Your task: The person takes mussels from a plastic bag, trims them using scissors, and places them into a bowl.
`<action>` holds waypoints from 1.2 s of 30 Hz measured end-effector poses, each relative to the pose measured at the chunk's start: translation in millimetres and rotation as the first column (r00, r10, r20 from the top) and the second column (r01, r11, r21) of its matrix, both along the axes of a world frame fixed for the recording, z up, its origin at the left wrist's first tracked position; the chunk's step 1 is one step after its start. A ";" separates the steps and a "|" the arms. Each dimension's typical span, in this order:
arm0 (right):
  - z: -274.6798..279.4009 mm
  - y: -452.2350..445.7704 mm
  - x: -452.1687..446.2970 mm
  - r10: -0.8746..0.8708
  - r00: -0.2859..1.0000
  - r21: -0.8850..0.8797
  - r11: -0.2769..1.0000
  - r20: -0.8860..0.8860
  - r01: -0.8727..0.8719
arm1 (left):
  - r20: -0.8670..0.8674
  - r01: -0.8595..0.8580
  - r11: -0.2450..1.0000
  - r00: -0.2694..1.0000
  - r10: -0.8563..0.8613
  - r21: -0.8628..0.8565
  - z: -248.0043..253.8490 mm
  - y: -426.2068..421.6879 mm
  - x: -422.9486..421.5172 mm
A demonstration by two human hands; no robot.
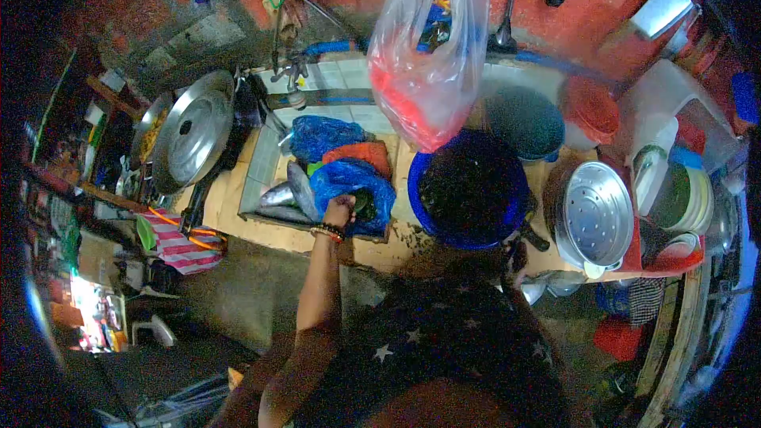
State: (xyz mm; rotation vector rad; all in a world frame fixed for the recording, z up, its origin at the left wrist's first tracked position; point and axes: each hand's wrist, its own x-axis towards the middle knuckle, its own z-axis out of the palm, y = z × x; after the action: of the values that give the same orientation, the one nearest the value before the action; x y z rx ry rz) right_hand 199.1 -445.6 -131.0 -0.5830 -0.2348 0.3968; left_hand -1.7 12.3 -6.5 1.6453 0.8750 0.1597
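My left hand (341, 211), with beaded bracelets at the wrist, is closed at the near rim of a blue plastic bag (327, 180) in the tiled sink. Dark green leafy stuff (366, 206) shows in the bag's mouth. Beside it on the left lie silvery fish (279, 195), and behind are an orange bag (358, 156) and another blue bag (321, 136). My right hand (517, 258) is low in shadow by the counter edge, its fingers too dark to make out. Near it are a dark handle (535, 238) and a blue basin (417, 202) holding dark leafy matter.
A clear plastic bag (428, 55) hangs over the counter. The faucet (295, 79) stands behind the sink (252, 178). Left is a large metal pan (194, 133); right are a perforated steamer pot (596, 214), a green tub (525, 123) and a red dish rack (674, 263).
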 end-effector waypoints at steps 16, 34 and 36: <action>265.1 100.7 -43.6 0.620 0.777 -0.736 0.478 -0.103 -0.479 | 0.437 -0.033 0.861 0.871 -0.224 0.508 157.7 -157.7 148.2; 285.4 84.3 -44.9 0.700 0.672 -0.560 0.465 -0.241 -0.686 | 0.267 0.030 0.669 0.903 -0.337 0.742 161.7 -174.8 141.5; 276.8 85.6 -43.2 0.719 0.658 -0.553 0.462 -0.224 -0.693 | 0.243 0.047 0.634 0.899 -0.363 0.772 158.3 -174.8 139.7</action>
State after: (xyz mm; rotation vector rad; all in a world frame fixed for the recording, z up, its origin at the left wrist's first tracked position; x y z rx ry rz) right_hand 155.9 -360.0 145.8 -1.1301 -0.4001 1.3332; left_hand 138.0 -162.5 151.8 2.3744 0.2846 0.7455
